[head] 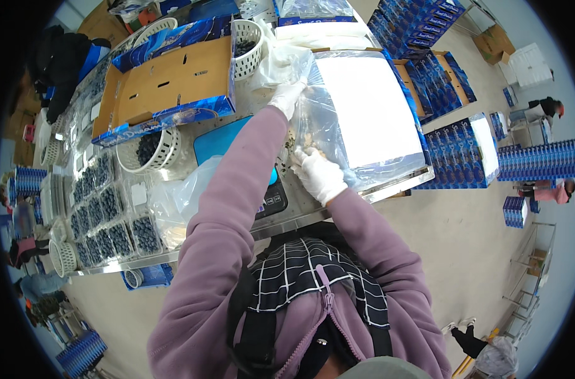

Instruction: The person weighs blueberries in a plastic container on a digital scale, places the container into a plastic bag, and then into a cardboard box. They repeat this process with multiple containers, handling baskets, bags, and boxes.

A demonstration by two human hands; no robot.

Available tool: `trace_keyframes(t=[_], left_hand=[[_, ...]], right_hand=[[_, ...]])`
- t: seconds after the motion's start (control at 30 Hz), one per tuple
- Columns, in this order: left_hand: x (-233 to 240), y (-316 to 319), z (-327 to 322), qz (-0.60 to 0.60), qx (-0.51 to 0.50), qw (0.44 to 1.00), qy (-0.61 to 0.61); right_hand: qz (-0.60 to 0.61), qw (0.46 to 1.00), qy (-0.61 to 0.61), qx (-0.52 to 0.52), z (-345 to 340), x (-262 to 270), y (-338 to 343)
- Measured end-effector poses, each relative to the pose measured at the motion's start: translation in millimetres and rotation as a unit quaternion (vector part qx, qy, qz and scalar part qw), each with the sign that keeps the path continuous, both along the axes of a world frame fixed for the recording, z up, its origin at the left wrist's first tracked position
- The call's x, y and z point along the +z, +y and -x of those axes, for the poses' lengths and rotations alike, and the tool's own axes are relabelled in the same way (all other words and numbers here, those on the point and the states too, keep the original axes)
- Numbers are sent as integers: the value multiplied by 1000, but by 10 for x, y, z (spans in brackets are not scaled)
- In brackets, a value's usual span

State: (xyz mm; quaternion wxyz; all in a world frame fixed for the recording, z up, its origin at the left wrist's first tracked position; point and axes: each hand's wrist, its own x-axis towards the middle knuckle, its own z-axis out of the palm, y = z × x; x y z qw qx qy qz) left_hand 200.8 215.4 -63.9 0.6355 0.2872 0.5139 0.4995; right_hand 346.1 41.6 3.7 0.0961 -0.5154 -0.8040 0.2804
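A clear plastic liner [315, 113] lies bunched along the left side of a blue carton [422, 147]. On it rests a white sheet [372, 109]. My gloved left hand [287, 98] grips the liner's gathered far edge. Nearer to me, my gloved right hand [318, 175] has its fingers curled at the liner's near left edge, pinching the film. Dark crumbs of plant debris [288, 144] lie on the metal table between my hands. Under my left forearm are a blue pad [221, 139] and a black scale [273, 201], both partly hidden.
To the left, an open cardboard carton [173, 85] stands above a white basket of blueberries [150, 149]. Several clamshells of blueberries [102, 203] sit near a loose plastic bag [183, 194]. Stacked blue cartons [458, 154] stand beyond the table's right edge. A co-worker [64, 61] is at the far left.
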Motion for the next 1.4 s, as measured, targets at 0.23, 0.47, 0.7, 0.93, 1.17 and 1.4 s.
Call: trace_keyframes(t=[0.23,0.47,0.7,0.93,1.17,1.4], left_hand=[[154,-51,144,15,145,989,-28],[434,248,-90,-244,3,835,493],[-366,621,109,-198,-122,895,381],[-193,364,153,-148,-109,950,252],[398,435,122,-78,-167,960,213],[604,607,-98,-377,-236,568,692]], right_hand=[[-193,980,-17,-43,24,97,274],[-65,979,-184,51,-34,-521,189],[-54,956,-225,182,-101,124,-45],[-212,918,-299,150,-465,-269,46],[-139,962,193,-135,-609,89,160],[-247,965,-67,-57,-892,-18,331]])
